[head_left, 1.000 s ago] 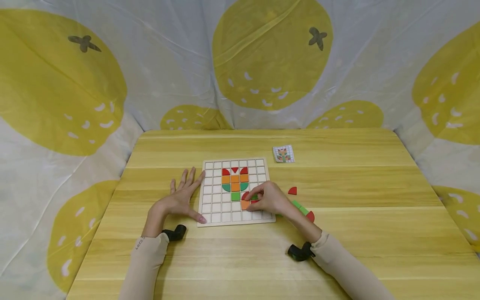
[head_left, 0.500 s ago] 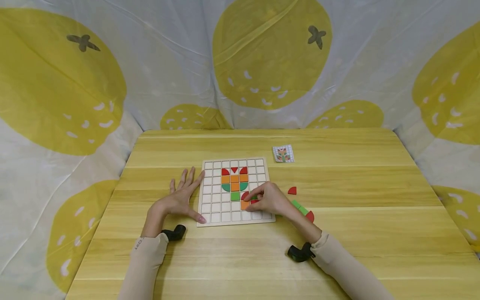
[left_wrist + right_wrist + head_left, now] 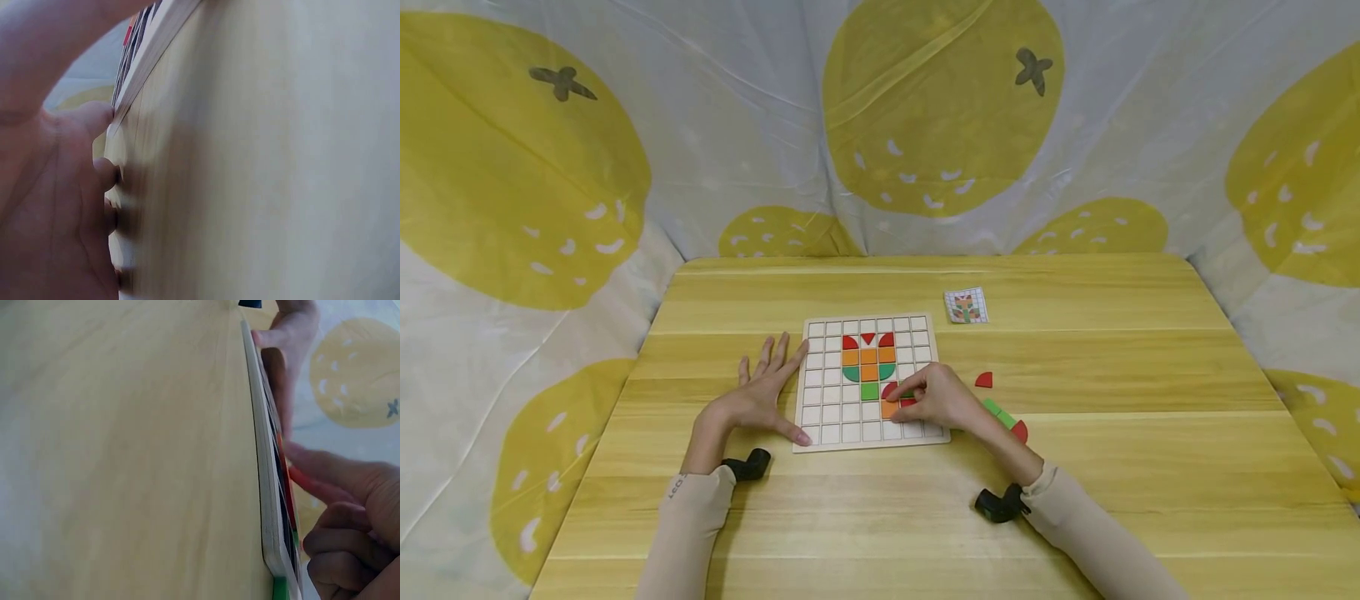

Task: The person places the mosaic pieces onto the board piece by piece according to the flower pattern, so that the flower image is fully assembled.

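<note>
A wooden grid board (image 3: 831,414) lies on the table and bears a tulip-like pattern of red, orange and green tiles. My left hand (image 3: 756,400) is spread at the board's left side, thumb on the near corner and index fingertip at the far part of the edge. Over the board's lower right, thumb and index finger of my right hand (image 3: 943,398) pinch an orange square tile (image 3: 889,410) lying in a cell. A red quarter-circle tile (image 3: 890,390) sits just above it. More red and green tiles beside it are partly hidden under that hand. The right wrist view shows the other fingers curled in.
Right of the board lie a loose red quarter-circle tile (image 3: 984,380), green tiles (image 3: 998,413) and another red tile (image 3: 1019,431). A small printed pattern card (image 3: 966,306) lies behind the board on the wooden table (image 3: 1097,350). A fruit-print cloth (image 3: 737,125) hangs around the table.
</note>
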Tool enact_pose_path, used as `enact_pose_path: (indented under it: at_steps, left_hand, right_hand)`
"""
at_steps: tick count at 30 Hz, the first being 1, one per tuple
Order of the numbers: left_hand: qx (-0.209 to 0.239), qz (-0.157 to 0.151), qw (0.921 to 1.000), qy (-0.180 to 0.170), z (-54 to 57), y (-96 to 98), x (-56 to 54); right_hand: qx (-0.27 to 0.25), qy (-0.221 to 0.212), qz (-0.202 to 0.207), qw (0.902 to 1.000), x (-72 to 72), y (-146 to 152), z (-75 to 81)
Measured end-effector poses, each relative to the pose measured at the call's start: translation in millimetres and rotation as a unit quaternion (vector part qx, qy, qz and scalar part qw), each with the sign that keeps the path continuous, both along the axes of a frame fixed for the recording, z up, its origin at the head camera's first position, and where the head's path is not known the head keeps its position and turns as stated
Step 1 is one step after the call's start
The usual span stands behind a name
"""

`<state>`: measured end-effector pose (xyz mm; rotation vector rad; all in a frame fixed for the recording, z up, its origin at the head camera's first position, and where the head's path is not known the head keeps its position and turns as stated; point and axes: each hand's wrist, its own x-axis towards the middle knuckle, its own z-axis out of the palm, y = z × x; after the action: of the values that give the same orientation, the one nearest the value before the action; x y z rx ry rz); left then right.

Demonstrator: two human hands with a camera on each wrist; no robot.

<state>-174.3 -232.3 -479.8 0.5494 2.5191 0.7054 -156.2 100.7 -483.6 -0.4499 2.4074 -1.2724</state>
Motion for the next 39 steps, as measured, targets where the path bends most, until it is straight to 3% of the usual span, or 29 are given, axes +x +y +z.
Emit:
enact_pose_path:
  at_steps: [6, 11, 16, 24, 31, 39]
  left_hand:
    - [0.0, -0.002, 1.0, 0.001, 0.6, -0.3, 0.2]
    - [-0.003, -0.002, 1.0, 0.002, -0.3, -0.9, -0.3]
    - [-0.004, -0.002, 1.0, 0.005, -0.8, -1.9, -0.8]
    - [-0.003, -0.005, 1.0, 0.005, -0.5, -1.1, -0.7]
    - [-0.005, -0.005, 0.9999, 0.009, -0.2, 0.2, 0.6]
    - [-0.004, -0.002, 1.0, 0.009, -1.4, -0.5, 0.0]
  right_hand:
    - [-0.026, 0.003, 0.002, 0.9997, -4.2, 20, 9.9]
    - [-0.014, 0.006, -0.024, 0.9996, -7.5, 59, 17.3]
    - [-0.002, -0.01, -0.018, 0.9998, -8.2, 101, 16.7]
    - [-0.003, -0.046, 0.058, 0.9972, -7.2, 147, 7.9]
    - [-0.012, -0.071, 0.084, 0.9939, -9.7, 158, 0.9]
    - [0.007, -0.056, 0.039, 0.9977, -13.1, 152, -1.3]
